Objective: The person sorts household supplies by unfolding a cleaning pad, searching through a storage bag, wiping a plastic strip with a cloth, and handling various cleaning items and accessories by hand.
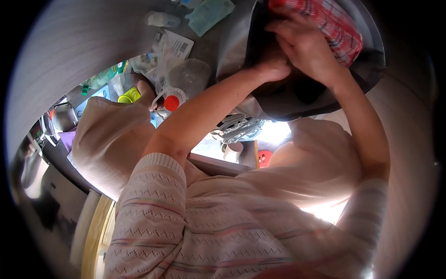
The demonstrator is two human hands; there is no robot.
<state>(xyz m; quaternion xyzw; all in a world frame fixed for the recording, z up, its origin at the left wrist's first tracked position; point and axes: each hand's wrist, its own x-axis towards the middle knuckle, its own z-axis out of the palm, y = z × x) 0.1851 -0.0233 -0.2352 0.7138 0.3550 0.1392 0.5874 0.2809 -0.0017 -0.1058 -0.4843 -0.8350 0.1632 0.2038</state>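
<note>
A dark bag (232, 51) with a shiny grey side gapes at the top of the view. Red plaid fabric (341, 35) bulges at its right side. My left hand (275, 69) reaches into the dark opening; its fingers are hidden there. Just above and to the right of it is my right hand (306, 49), over the opening and against the edge of the plaid fabric. Its visible fingers are bent and apart, with no firm grip showing. What lies deeper in the bag is too dark to make out.
Left of the bag lie a clear plastic jug (188, 74) with a red cap (171, 102), a white bottle (162, 19), a pale green package (210, 16) and a yellow-green item (129, 96). Below my forearms are a white cup (232, 151) and a red item (265, 158).
</note>
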